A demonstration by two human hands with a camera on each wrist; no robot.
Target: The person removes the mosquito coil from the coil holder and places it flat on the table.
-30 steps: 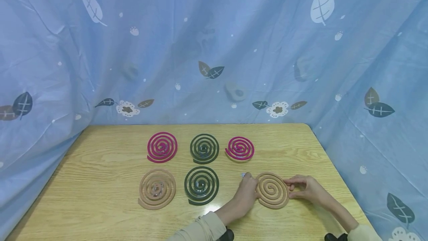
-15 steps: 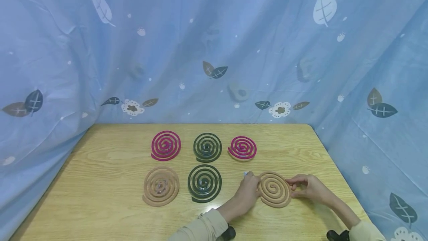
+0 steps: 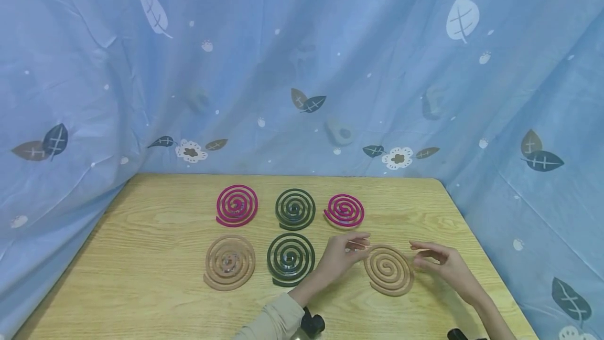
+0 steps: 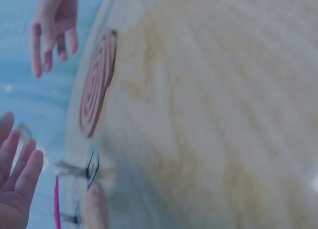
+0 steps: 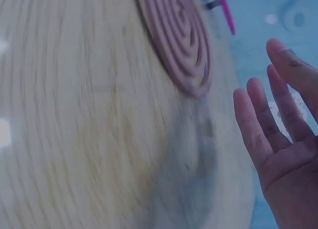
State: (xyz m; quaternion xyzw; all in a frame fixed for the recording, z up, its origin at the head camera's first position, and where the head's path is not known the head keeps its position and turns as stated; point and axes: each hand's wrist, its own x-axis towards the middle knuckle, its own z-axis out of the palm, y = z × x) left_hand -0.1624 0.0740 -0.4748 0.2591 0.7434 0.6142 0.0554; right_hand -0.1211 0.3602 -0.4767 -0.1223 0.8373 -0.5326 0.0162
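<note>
A tan mosquito coil (image 3: 388, 267) lies on the wooden table between the hands in the head view. My left hand (image 3: 337, 255) hovers at its left, fingers loosely extended and holding nothing. On the other side my right hand (image 3: 443, 265) is raised off the coil, with thumb and fingers apart. Both wrist views show the coil (image 4: 97, 87) free of the hands. A small metal stand (image 4: 93, 165) is near it in the left wrist view, mostly hidden behind the left hand in the head view.
Further left are another tan coil (image 3: 229, 263) and a dark green coil (image 3: 290, 259). Behind stand a magenta coil (image 3: 237, 205), a second green one (image 3: 295, 209) and a tilted magenta one (image 3: 344, 210). A blue patterned curtain (image 3: 255, 67) borders the table.
Both hands have let go of the tan coil, which they held by its edges, and moved apart from it. The head view has shifted slightly.
</note>
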